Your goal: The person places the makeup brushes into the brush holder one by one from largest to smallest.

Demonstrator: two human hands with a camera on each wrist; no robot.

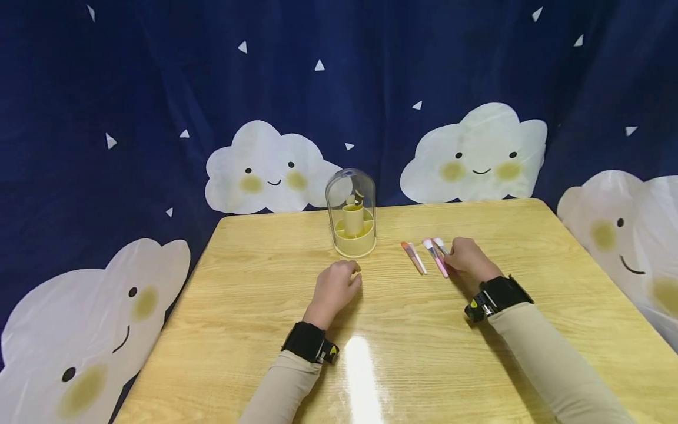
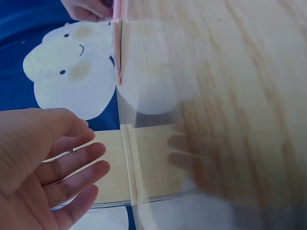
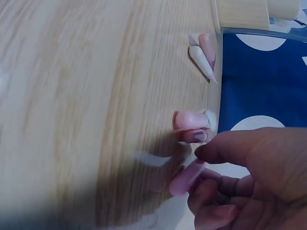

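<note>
My right hand (image 1: 468, 259) pinches a makeup brush (image 3: 184, 179) with a pink handle between thumb and fingers, low over the table. Its pale bristle end (image 1: 439, 242) shows in the head view. Just left of that hand, a pink makeup brush (image 1: 437, 260) lies on the table, with another pink-handled brush (image 3: 194, 136) close beside it in the right wrist view. Farther left lie a brown brush (image 1: 412, 258) and a white brush (image 1: 419, 259). My left hand (image 1: 333, 288) holds nothing, its fingers relaxed, in front of a domed brush organizer (image 1: 354, 244).
The organizer has a cream divided base and a clear dome (image 1: 339, 194); a few small items show inside it. It stands near the back edge of the wooden table (image 1: 254, 282). A dark blue curtain (image 1: 371, 76) with clouds hangs behind.
</note>
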